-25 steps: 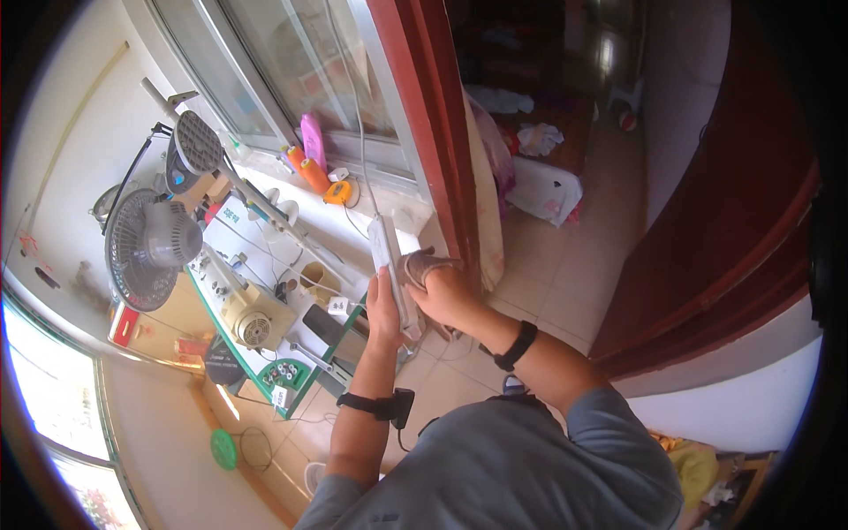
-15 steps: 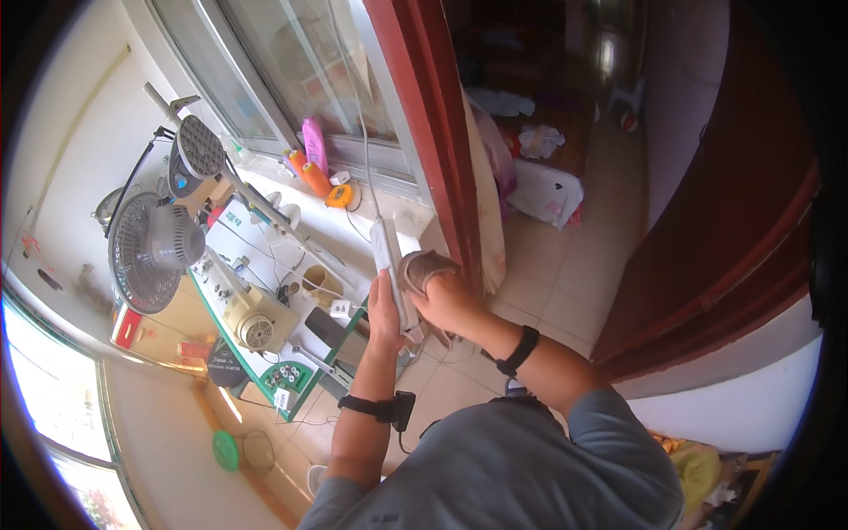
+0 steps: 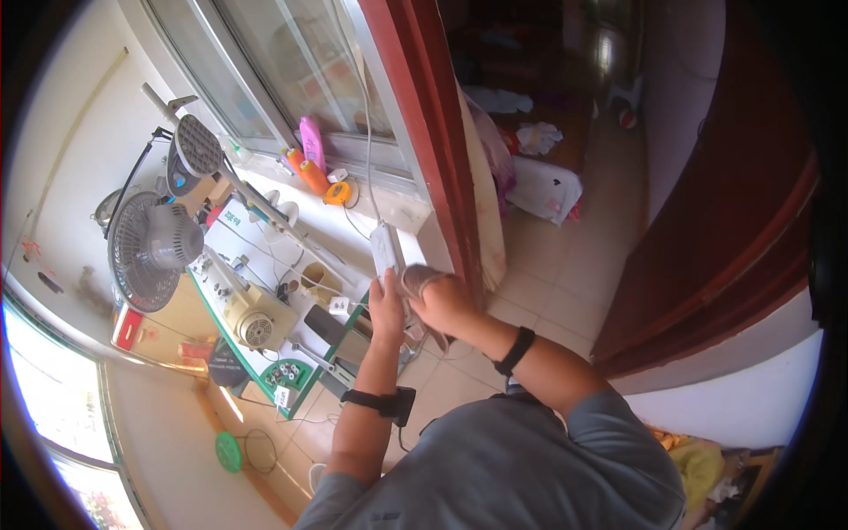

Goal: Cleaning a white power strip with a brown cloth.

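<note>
While a white strip (image 3: 382,248) is gripped by the left hand (image 3: 386,309) in the head view, a brown cloth (image 3: 418,278) is clasped just beside it by the right hand (image 3: 447,306); both are held between the sewing machine (image 3: 256,316) and the door frame (image 3: 437,132).

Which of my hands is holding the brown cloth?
Your right hand, the one nearer the red door frame. It grips the brown cloth, whereas your left hand holds the white strip.

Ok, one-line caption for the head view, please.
Left hand grips a white power strip while the right hand holds a brown cloth beside it.
</note>
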The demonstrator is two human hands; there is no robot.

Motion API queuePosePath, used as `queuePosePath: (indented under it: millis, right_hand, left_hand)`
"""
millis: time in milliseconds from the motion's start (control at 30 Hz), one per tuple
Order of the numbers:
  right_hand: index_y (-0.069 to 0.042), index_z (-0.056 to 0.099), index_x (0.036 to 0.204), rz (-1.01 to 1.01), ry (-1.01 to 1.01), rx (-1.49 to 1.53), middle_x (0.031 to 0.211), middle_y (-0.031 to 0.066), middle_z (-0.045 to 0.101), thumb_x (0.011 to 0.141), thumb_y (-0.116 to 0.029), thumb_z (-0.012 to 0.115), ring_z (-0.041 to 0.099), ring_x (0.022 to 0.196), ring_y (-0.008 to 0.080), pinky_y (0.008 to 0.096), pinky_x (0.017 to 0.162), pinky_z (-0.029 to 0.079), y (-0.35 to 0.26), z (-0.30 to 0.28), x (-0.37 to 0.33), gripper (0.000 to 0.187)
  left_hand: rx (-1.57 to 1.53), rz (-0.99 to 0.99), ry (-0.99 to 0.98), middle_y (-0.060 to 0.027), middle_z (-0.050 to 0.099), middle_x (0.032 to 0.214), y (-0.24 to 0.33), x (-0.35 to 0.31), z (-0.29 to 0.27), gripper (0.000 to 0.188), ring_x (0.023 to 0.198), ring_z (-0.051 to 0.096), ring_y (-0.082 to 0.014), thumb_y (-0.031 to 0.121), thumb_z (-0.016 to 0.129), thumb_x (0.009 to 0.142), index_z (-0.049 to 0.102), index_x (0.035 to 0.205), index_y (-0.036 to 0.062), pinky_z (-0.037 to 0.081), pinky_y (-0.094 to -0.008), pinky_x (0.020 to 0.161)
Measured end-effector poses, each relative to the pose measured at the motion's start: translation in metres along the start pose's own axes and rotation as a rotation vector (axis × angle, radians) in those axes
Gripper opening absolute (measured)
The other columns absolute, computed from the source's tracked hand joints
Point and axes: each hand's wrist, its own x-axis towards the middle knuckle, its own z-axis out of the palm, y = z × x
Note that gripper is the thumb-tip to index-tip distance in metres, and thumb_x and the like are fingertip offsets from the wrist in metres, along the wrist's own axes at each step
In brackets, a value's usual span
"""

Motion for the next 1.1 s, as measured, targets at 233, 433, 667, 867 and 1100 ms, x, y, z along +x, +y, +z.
queuePosePath:
  millis: [233, 433, 667, 867, 1100]
  right_hand:
    - [0.003, 0.064, 0.077, 0.123, -0.052, 0.186, 0.075, 0.0214, 0.064, 0.079, -0.027, 0.065, 0.064, 0.072, 0.0367, 0.0446, 0.067, 0.051, 0.002, -0.001, -0.007, 0.03]
    - [0.004, 0.06, 0.076, 0.22, -0.139, 0.275, 0.077, 0.024, 0.062, 0.075, -0.024, 0.068, 0.062, 0.078, 0.0391, 0.0445, 0.073, 0.049, -0.004, -0.004, -0.009, 0.03]
    - [0.006, 0.057, 0.075, 0.252, -0.1, 0.36, 0.07, 0.0245, 0.06, 0.074, -0.022, 0.067, 0.063, 0.071, 0.0372, 0.0431, 0.071, 0.048, 0.004, 0.0, -0.002, 0.03]
    - [0.005, 0.062, 0.085, 0.347, -0.087, 0.498, 0.081, 0.0243, 0.064, 0.073, -0.024, 0.068, 0.065, 0.081, 0.0371, 0.0419, 0.076, 0.049, 0.006, 0.007, -0.013, 0.032]
    - [0.006, 0.063, 0.092, 0.366, -0.074, 0.539, 0.085, 0.0229, 0.066, 0.073, -0.022, 0.068, 0.066, 0.08, 0.0327, 0.039, 0.076, 0.049, 0.015, 0.009, 0.001, 0.034]
  left_hand:
    - [0.134, 0.071, 0.096, -0.0235, 0.059, 0.115, -0.008, 0.006, -0.004, 0.057, 0.108, 0.056, -0.0301, 0.04, 0.049, 0.095, 0.048, 0.126, -0.0078, 0.041, -0.0365, 0.093]
    - [0.151, 0.036, 0.148, -0.0285, 0.053, 0.123, 0.0, -0.002, -0.002, 0.065, 0.115, 0.052, -0.0338, 0.043, 0.049, 0.094, 0.041, 0.132, -0.0095, 0.038, -0.0365, 0.099]
    - [0.218, 0.072, 0.155, -0.0283, 0.051, 0.127, 0.004, -0.011, 0.004, 0.067, 0.118, 0.051, -0.0355, 0.044, 0.05, 0.094, 0.038, 0.135, -0.0071, 0.038, -0.0369, 0.1]
    - [0.228, 0.106, 0.186, -0.0275, 0.053, 0.125, 0.002, -0.012, 0.006, 0.067, 0.116, 0.052, -0.0343, 0.044, 0.05, 0.094, 0.038, 0.135, -0.0065, 0.039, -0.0369, 0.099]
    - [0.251, 0.11, 0.232, -0.0261, 0.056, 0.121, 0.006, -0.014, 0.011, 0.063, 0.113, 0.056, -0.0336, 0.043, 0.05, 0.094, 0.042, 0.133, -0.0051, 0.041, -0.0368, 0.096]
